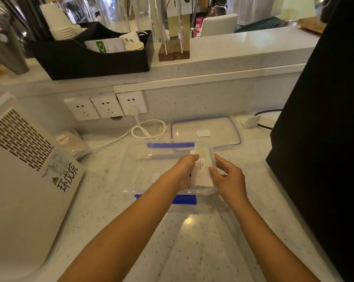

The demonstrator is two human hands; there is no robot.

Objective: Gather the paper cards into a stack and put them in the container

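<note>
Near edge first: speckled white stone countertop [202, 237] bare at 6 o'clock, both forearms running up to centre frame.

Clear rectangular plastic container with blue clip latches [135, 159] sits dead centre, long side across the view, near blue latch [184, 199] folded down at its front rim. It's open, probably so the cards can drop straight in.

Stack of white paper cards with small black print [202, 174] is inside the container's right end, at about 3 o'clock within the tub, lying roughly flat or slightly tilted against the right wall. Can't tell whether it has bottomed out.

Left hand [185, 171]: inside the tub, fingers curled against the stack's left edge, partly closed on it, thumb side hidden. Reads as guiding or squaring the stack, not a full clamp.

Right hand [229, 178]: outside the right wall, half open, fingers [213, 171] spread loosely, tips at the wall or rim next to the cards. Whether it touches cards or only plastic, can't tell. Likely steadying the tub while the left seats the stack.

Judgement: gathering done, placement nearly done. No loose cards visible on the counter.

Further out at 1 o'clock: clear flat lid with blue seal [206, 131], parked just behind the tub, out of the way. White power cable [147, 129] looped at 11 o'clock, running to the wall sockets [105, 106]. White vented appliance [23, 159] at 9 o'clock, black appliance body [324, 119] at 3 o'clock.
</note>
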